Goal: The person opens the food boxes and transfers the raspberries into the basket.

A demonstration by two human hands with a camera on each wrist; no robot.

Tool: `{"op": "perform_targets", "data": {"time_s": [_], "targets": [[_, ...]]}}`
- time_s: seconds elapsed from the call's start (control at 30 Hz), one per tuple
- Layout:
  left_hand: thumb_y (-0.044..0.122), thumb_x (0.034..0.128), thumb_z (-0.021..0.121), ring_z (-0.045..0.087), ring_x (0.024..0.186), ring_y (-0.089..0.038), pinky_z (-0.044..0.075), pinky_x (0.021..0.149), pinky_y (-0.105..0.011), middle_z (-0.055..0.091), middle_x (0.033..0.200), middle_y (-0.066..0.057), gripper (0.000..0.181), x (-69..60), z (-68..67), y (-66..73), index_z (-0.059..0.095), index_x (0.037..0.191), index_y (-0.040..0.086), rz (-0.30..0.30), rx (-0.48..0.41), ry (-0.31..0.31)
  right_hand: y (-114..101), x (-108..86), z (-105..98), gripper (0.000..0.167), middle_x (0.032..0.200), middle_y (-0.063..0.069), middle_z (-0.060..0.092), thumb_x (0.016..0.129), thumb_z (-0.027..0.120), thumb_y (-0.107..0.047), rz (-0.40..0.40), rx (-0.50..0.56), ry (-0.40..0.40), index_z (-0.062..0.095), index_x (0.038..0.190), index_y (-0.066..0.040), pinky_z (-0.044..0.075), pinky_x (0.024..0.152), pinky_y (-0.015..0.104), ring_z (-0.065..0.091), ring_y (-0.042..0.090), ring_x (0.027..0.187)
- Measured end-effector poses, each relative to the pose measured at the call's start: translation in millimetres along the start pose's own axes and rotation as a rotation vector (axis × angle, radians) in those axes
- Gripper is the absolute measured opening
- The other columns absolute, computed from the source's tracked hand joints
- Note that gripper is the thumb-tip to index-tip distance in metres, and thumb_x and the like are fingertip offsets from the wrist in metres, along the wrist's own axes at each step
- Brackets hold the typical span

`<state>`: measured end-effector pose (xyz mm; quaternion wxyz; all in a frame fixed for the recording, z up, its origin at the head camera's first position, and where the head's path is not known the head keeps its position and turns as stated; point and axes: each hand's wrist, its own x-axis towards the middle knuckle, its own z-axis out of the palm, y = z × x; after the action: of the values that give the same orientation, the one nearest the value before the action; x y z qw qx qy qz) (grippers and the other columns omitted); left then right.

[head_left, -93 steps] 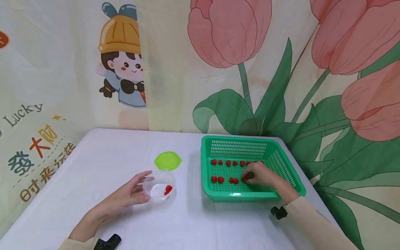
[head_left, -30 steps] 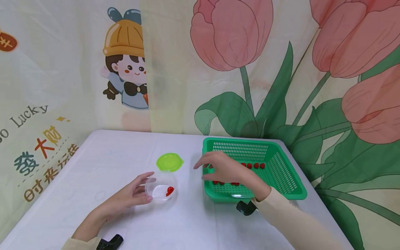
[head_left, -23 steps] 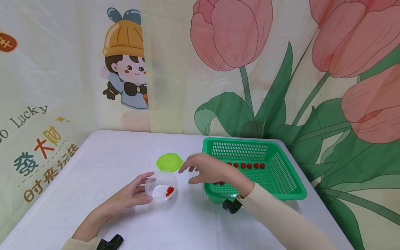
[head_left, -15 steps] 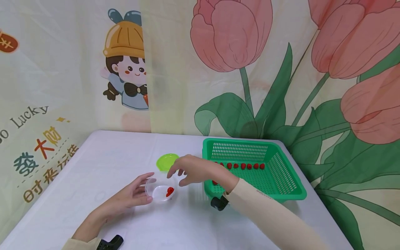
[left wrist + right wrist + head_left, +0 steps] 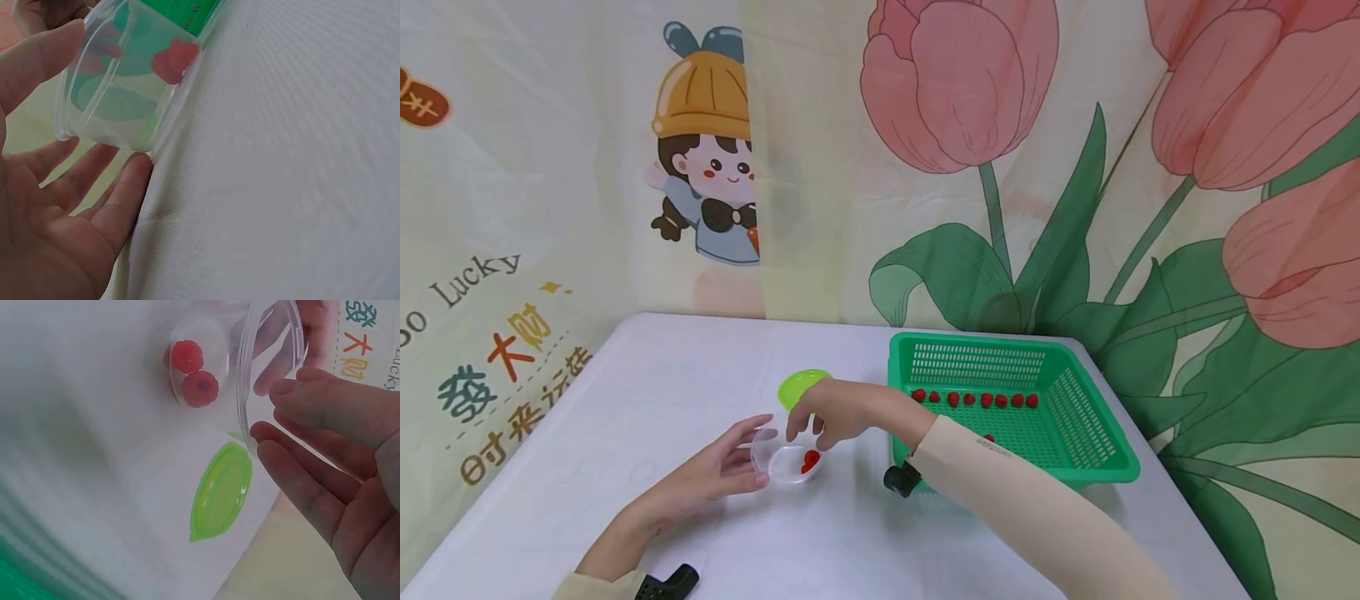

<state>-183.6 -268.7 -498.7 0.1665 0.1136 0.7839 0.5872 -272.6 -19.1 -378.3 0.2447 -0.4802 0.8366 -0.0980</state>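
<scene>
A clear plastic cup (image 5: 786,468) stands on the white-covered table, with two red raspberries (image 5: 200,389) at its bottom. My left hand (image 5: 718,463) holds the cup from the left, thumb on one side and fingers on the other (image 5: 122,194). Over the cup's far right rim hangs my right hand (image 5: 833,410), fingertips pointing down. In the right wrist view its thumb and fingers (image 5: 300,481) are apart at the rim, and no raspberry shows between them. A light green lid (image 5: 801,387) lies just behind the cup, partly covered by the right hand in the head view.
To the right stands a green perforated basket (image 5: 1101,454). A row of several raspberries (image 5: 985,400) lies along its back; one more raspberry (image 5: 989,437) shows nearer the front, and the right sleeve (image 5: 1022,500) hides part of the basket. A printed cloth (image 5: 820,167) hangs behind the table.
My right hand has travelled left from among the raspberries in the basket, past its edge, to above the cup. My left hand keeps hold of the cup in about the same spot.
</scene>
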Motion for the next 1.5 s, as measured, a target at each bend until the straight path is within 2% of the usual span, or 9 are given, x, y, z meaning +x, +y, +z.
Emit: {"op": "perform_targets", "data": {"time_s": [0.33, 0.5, 0.6, 0.87, 0.97, 1.1, 1.2, 1.4, 1.5], "targets": [[0.022, 0.0999, 0.076, 0.041, 0.151, -0.043, 0.046, 0.103, -0.019, 0.028, 0.171, -0.016, 0.086, -1.3, -1.3, -0.1, 0.024, 0.168, 0.027, 0.008, 0.011, 0.005, -8, 15.4, -1, 0.035, 0.118, -0.002, 0.074, 0.094, 0.079, -0.003, 0.039, -0.087, -0.065, 0.078, 0.126, -0.018, 0.054, 0.079, 0.016, 0.063, 0.007, 0.096], [0.023, 0.1003, 0.076, 0.04, 0.151, -0.045, 0.046, 0.11, -0.032, 0.027, 0.171, -0.017, 0.086, -2.3, -0.7, 2.2, 0.023, 0.168, 0.025, 0.018, 0.026, 0.005, -9, 23.1, -2, 0.034, 0.115, -0.002, 0.074, 0.094, 0.079, -0.002, 0.026, -0.161, -0.11, 0.079, 0.124, -0.018, 0.053, 0.079, 0.016, 0.063, 0.007, 0.095], [0.024, 0.0999, 0.076, 0.041, 0.151, -0.043, 0.046, 0.111, -0.034, 0.027, 0.171, -0.016, 0.086, -3.0, 0.0, 3.0, 0.023, 0.168, 0.027, 0.005, 0.022, 0.007, -9, 28.8, -2, 0.034, 0.115, -0.003, 0.074, 0.094, 0.08, -0.002, 0.027, -0.192, -0.14, 0.08, 0.123, -0.02, 0.052, 0.079, 0.016, 0.063, 0.007, 0.093], [0.023, 0.0998, 0.077, 0.04, 0.151, -0.046, 0.042, 0.117, -0.052, 0.026, 0.172, -0.019, 0.087, -3.6, -0.3, 3.3, 0.023, 0.168, 0.025, 0.02, 0.025, 0.009, -14, 42.4, -1, 0.034, 0.11, -0.008, 0.073, 0.092, 0.083, -0.007, 0.091, -0.237, -0.23, 0.081, 0.119, -0.027, 0.053, 0.083, 0.018, 0.063, 0.006, 0.096], [0.024, 0.0996, 0.077, 0.04, 0.151, -0.046, 0.042, 0.117, -0.051, 0.026, 0.171, -0.019, 0.087, -3.2, -0.4, 2.2, 0.023, 0.168, 0.025, 0.023, 0.027, 0.008, -17, 46.1, 2, 0.033, 0.107, -0.01, 0.071, 0.092, 0.084, -0.009, 0.107, -0.267, -0.265, 0.081, 0.117, -0.03, 0.053, 0.083, 0.019, 0.061, 0.006, 0.097], [0.022, 0.1001, 0.076, 0.041, 0.15, -0.045, 0.044, 0.115, -0.04, 0.027, 0.17, -0.02, 0.086, -1.9, -0.1, 0.4, 0.023, 0.168, 0.025, 0.042, 0.029, 0.001, -20, 48.8, 5, 0.032, 0.106, -0.01, 0.07, 0.091, 0.085, -0.011, 0.11, -0.297, -0.294, 0.081, 0.116, -0.03, 0.053, 0.082, 0.018, 0.06, 0.006, 0.098], [0.023, 0.0997, 0.077, 0.042, 0.15, -0.043, 0.044, 0.113, -0.036, 0.028, 0.171, -0.018, 0.086, -1.1, 0.2, 0.1, 0.024, 0.167, 0.027, 0.03, 0.02, 0.001, -20, 51.0, 6, 0.031, 0.106, -0.009, 0.071, 0.091, 0.085, -0.01, 0.113, -0.291, -0.302, 0.081, 0.115, -0.03, 0.053, 0.083, 0.018, 0.06, 0.006, 0.099], [0.023, 0.0997, 0.077, 0.04, 0.151, -0.044, 0.041, 0.118, -0.049, 0.026, 0.172, -0.017, 0.087, -1.8, -0.2, 0.7, 0.023, 0.168, 0.026, 0.016, 0.01, -0.003, -16, 55.5, 8, 0.031, 0.103, -0.011, 0.072, 0.09, 0.085, -0.008, 0.119, -0.219, -0.301, 0.081, 0.113, -0.029, 0.054, 0.082, 0.019, 0.062, 0.004, 0.096], [0.022, 0.1002, 0.076, 0.039, 0.151, -0.045, 0.042, 0.117, -0.046, 0.025, 0.172, -0.019, 0.087, -2.7, -0.9, 0.1, 0.022, 0.168, 0.023, 0.033, 0.005, -0.011, -14, 56.8, 10, 0.03, 0.101, -0.011, 0.073, 0.091, 0.084, -0.007, 0.113, -0.183, -0.311, 0.082, 0.112, -0.028, 0.053, 0.082, 0.018, 0.064, 0.003, 0.095]]}}
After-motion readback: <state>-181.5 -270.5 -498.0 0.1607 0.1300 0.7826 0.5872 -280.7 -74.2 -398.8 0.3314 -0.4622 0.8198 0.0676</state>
